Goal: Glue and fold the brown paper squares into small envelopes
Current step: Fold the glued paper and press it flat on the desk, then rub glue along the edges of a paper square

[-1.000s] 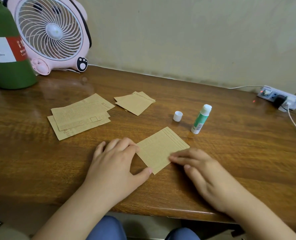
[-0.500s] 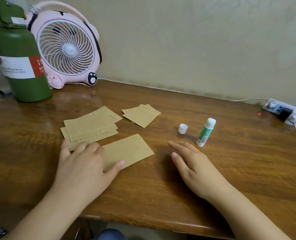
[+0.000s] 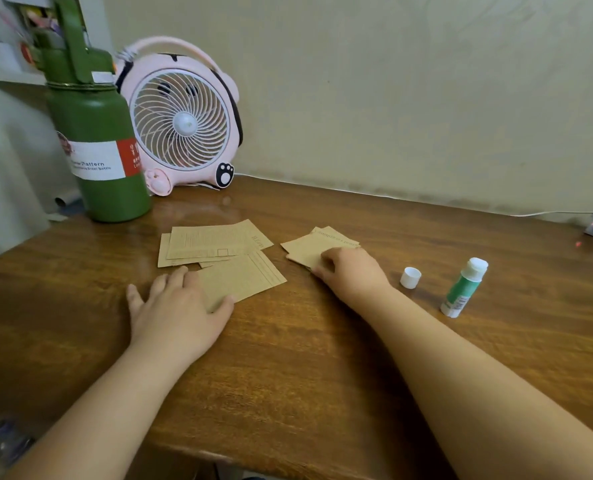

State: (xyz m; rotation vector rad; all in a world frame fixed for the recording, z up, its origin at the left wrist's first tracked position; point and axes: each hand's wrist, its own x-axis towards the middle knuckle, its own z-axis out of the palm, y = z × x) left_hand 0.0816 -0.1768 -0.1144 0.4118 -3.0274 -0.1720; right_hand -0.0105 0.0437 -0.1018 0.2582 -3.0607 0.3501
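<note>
Left hand: the left hand lies flat on the table with its fingers straight and spread. The palm and thumb press down on the near corner of a folded brown paper.

Folded paper: it sits just beside the pile of finished brown pieces, and its far edge slips a little under or against that pile (I cannot tell which).

Right hand: the right hand rests on the small stack of brown squares. Its fingers curl down onto the near edge of the top square. They look like they are pinching it, but the fingertips are hidden.

Which way: the stack lies right under and just past the right fingers, so the right hand is the nearer one. The stack's long side runs from near-left to far-right.

Glue: the glue stick stands open, to the right of the right hand. Its white cap sits between them.

Next, I think: pull one square toward the body.

Others: a pink fan and a green bottle stand at the back.
</note>
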